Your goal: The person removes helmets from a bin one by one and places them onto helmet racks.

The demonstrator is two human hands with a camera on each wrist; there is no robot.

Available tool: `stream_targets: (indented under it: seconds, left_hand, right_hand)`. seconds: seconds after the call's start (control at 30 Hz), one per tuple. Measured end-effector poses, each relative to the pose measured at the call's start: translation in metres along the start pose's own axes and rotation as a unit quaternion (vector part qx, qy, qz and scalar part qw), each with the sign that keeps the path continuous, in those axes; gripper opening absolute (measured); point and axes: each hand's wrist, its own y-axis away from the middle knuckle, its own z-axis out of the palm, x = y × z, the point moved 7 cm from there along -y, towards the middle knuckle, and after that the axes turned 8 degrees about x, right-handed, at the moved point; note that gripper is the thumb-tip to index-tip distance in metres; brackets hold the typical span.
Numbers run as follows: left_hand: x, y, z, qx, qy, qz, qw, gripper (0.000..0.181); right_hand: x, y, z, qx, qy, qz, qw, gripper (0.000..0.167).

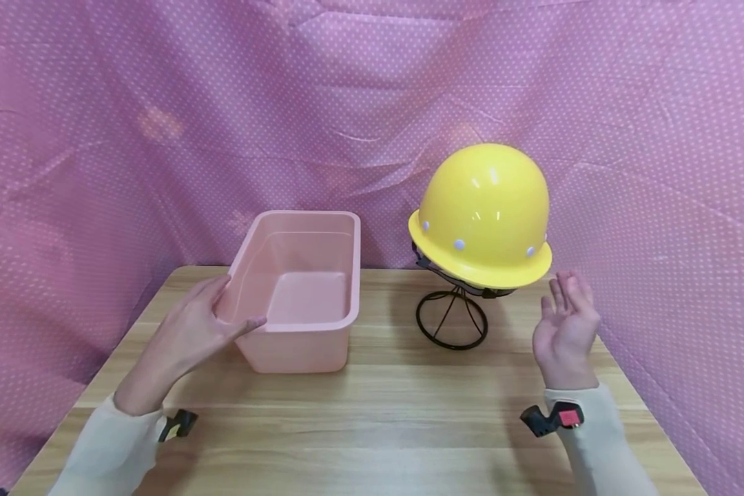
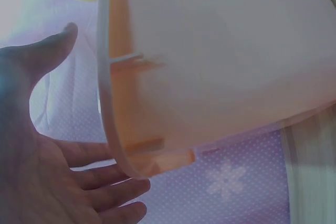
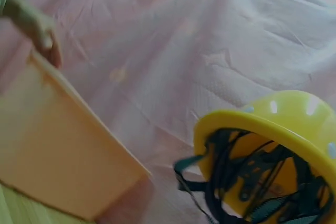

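A pink plastic bin (image 1: 313, 348) stands on the left half of the table. At its near left corner is my left hand (image 1: 189, 331), thumb apart from the other fingers. In the left wrist view those fingers (image 2: 113, 195) lie along the outside of the bin's rim (image 2: 105, 98), while the thumb (image 2: 58, 45) is clear of it. A yellow hard hat (image 1: 486, 213) sits tilted on a black wire stand (image 1: 451, 344); its dark straps (image 3: 210, 182) hang underneath in the right wrist view. My right hand (image 1: 567, 331) is just right of the hat, palm up, fingers loosely bent, holding nothing.
The wooden table (image 1: 397, 420) extends toward me in front of the bin and stand. Pink dotted cloth (image 1: 372, 103) hangs behind the table and along both sides, close to the table's edges. A small camera is strapped to each wrist.
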Motion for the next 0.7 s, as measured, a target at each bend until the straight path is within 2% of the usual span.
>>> stream_targets:
  seconds: [0.1,0.2,0.33,0.43,0.5,0.57,0.6,0.7]
  left_hand:
    - [0.009,-0.004,-0.002,0.000,-0.002,0.019,0.9998,0.099]
    - [0.022,-0.007,-0.003,0.001,-0.008,0.043,0.9990,0.096]
    - [0.041,-0.013,-0.005,0.021,-0.015,0.100,0.9947,0.092]
    - [0.057,-0.019,-0.006,0.029,-0.026,0.151,0.9878,0.090]
    - [0.066,-0.022,-0.006,0.029,-0.035,0.176,0.9833,0.091]
    - [0.076,-0.025,-0.006,0.027,-0.046,0.197,0.9788,0.092]
    - [0.081,-0.027,-0.007,0.027,-0.051,0.206,0.9768,0.092]
    - [0.096,-0.030,-0.008,0.028,-0.064,0.229,0.9709,0.095]
  right_hand:
    - [-0.014,0.001,0.006,-0.028,0.059,-0.067,0.9956,0.046]
    - [-0.029,0.004,0.014,-0.063,0.099,-0.133,0.9841,0.057]
    - [-0.043,0.010,0.028,-0.120,0.162,-0.195,0.9600,0.066]
    - [-0.051,0.016,0.038,-0.170,0.213,-0.229,0.9345,0.073]
    - [-0.055,0.021,0.044,-0.196,0.265,-0.251,0.9100,0.076]
    - [-0.056,0.026,0.050,-0.220,0.334,-0.270,0.8762,0.077]
    - [-0.056,0.028,0.053,-0.230,0.368,-0.278,0.8568,0.077]
    - [-0.056,0.035,0.062,-0.256,0.465,-0.313,0.7872,0.077]
